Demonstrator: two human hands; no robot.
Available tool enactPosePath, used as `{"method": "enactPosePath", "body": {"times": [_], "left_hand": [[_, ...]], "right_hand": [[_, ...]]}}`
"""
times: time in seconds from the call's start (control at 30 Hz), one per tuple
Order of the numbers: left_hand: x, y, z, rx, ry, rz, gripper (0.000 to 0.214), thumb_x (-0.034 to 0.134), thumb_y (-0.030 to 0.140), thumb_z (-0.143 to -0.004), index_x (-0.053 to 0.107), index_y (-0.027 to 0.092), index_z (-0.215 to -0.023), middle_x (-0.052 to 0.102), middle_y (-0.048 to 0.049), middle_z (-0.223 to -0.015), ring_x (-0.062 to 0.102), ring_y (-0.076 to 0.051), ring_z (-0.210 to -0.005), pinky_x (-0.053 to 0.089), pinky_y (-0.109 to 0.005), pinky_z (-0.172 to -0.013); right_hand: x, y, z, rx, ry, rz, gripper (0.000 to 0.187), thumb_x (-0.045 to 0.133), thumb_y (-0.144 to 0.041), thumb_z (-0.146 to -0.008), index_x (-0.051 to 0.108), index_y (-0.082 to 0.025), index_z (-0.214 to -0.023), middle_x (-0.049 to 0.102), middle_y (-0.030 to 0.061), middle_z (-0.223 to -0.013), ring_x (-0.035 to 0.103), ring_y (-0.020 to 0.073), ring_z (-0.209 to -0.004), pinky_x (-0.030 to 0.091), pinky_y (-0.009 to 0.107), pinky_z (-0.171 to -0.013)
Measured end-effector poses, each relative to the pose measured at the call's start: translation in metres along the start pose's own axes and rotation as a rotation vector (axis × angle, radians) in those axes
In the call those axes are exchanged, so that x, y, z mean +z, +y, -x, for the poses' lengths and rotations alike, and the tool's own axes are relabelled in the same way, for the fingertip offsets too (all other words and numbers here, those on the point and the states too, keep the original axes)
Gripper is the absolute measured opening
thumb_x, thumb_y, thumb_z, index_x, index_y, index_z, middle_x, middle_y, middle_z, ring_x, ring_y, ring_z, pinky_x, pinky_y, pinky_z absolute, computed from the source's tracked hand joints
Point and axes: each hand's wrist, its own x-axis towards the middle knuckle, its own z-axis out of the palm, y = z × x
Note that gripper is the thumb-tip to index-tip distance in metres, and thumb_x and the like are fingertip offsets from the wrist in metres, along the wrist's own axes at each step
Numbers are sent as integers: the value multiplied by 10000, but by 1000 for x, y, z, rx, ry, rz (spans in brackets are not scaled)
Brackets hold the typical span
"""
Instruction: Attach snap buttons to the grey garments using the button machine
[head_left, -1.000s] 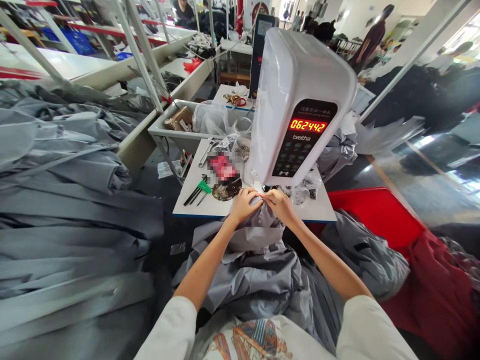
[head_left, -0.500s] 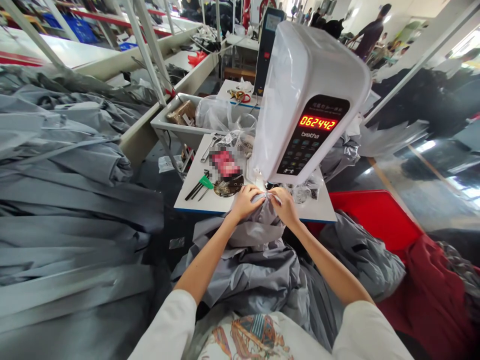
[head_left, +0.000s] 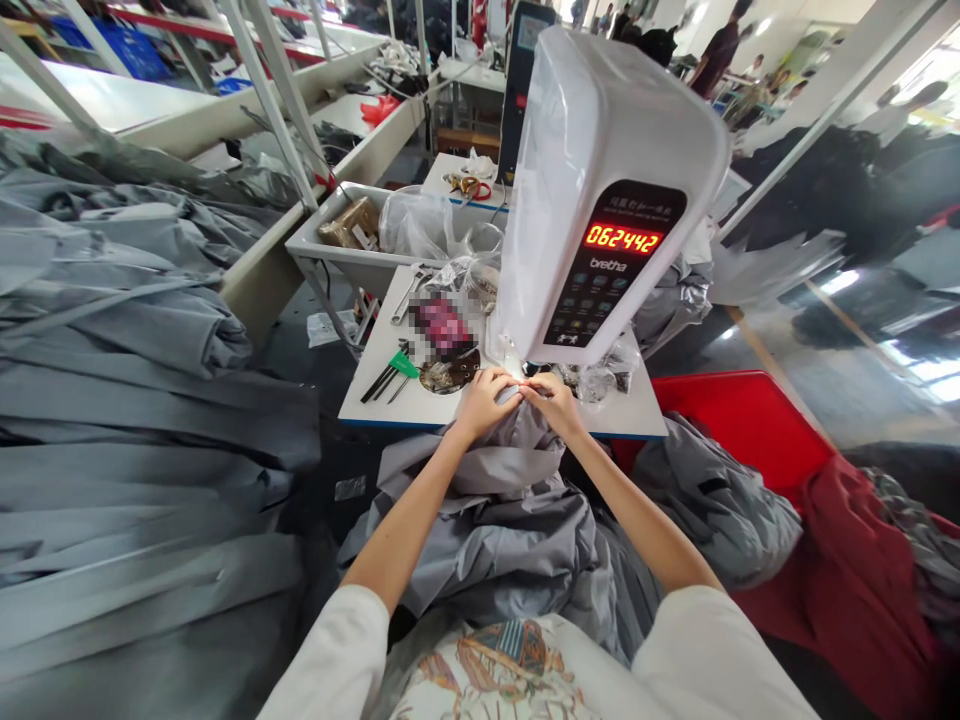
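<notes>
A grey garment (head_left: 502, 475) hangs from the front edge of a small white table over my lap, its upper end gathered under a white snap-button machine (head_left: 622, 120). My left hand (head_left: 486, 402) pinches the cloth just left of the machine's working point. From the other side my right hand (head_left: 553, 402) grips the same cloth, its fingertips nearly meeting those of the left. The bit of cloth between the fingertips is mostly hidden. The machine's lit red display (head_left: 622, 238) reads 062442.
On the white table (head_left: 360, 405) lie hex keys with a green holder (head_left: 403, 364), a wrench (head_left: 409, 295) and a dish of small metal parts (head_left: 448, 374). Grey cloth (head_left: 150, 440) is heaped at left. A red bin (head_left: 739, 425) with garments stands at right.
My right hand has moved in closer to my left at the machine. The whole view has shifted slightly. The display number is the same.
</notes>
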Motion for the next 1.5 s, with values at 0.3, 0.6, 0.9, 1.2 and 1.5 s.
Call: {"method": "enactPosePath", "body": {"times": [0.3,0.6,0.9,1.2,1.5], "left_hand": [[-1,3,-1,-17,9,5,174,650,314,-822,667,231,-974,589,-42,-1059,526,-201,-1015,417,-349,-954],[-1,3,0,-19,17,13,172,652,314,-822,668,231,-972,591,-41,-1057,527,-199,-1011,423,-349,-950],[-1,4,-1,-21,21,14,164,659,298,-813,670,236,-965,593,-38,-1046,533,-196,-1012,426,-343,-950],[-2,4,-1,-22,9,10,164,653,298,-819,666,227,-966,593,-38,-1050,536,-197,-1018,410,-349,-963],[-3,5,-1,-25,8,19,168,645,313,-824,671,228,-967,591,-38,-1051,529,-197,-1018,412,-338,-961]], "right_hand": [[-61,-3,-25,-69,243,484,179,564,-252,-824,718,-168,-857,690,85,-884,618,218,-852,473,312,-777],[-78,25,-67,127,-143,878,183,582,-103,-714,719,-171,-815,713,69,-822,652,256,-833,457,275,-699],[-88,28,-67,36,-90,764,195,558,-89,-683,710,-158,-785,717,50,-818,650,224,-801,454,255,-693],[-95,19,-64,134,-27,564,174,595,-102,-655,708,-119,-787,718,57,-783,654,220,-798,481,254,-702],[-99,22,-63,142,-51,515,134,627,-143,-668,713,-133,-769,716,54,-745,668,216,-788,503,269,-724]]}}
